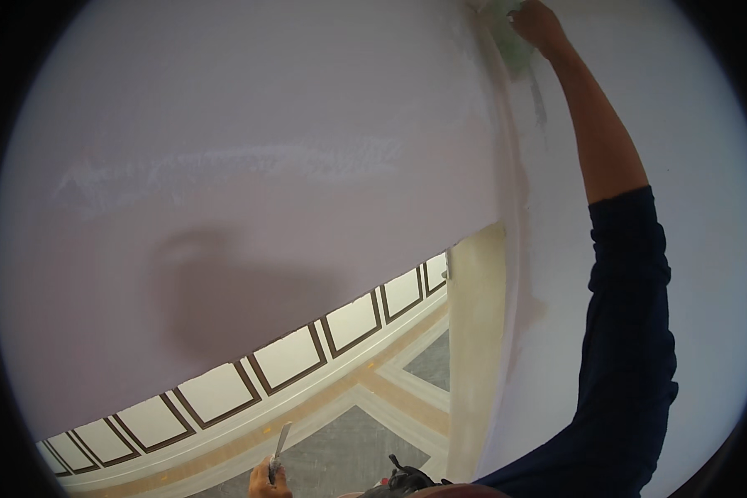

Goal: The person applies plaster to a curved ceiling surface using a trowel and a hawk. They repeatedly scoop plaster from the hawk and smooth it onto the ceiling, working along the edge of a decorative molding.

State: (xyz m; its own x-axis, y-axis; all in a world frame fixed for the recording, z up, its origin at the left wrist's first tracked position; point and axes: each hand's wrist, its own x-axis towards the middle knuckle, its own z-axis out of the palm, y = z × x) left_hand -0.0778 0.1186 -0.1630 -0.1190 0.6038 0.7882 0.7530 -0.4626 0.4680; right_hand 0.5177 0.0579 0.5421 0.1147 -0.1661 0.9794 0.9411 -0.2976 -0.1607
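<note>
My right hand point(539, 29) is raised high at the top right, its fingers closed against the wall near the corner. Whatever it grips is mostly hidden; a small dark edge shows at the fingers. Beside the hand lies a greenish patch point(515, 51), with a grey damp-looking streak point(539, 104) running down below it. At the bottom, my left hand point(270, 481) is closed around a putty knife point(283, 436). Its narrow blade points up, and its handle is mostly covered by my fingers.
A broad pinkish-grey plastered surface point(266, 108) meets the pale right wall point(689, 124) at a corner. Below its edge stand a beige pillar point(477, 307) and a far wall with dark-framed white panels point(286, 361). The patterned floor point(349, 448) is lower down.
</note>
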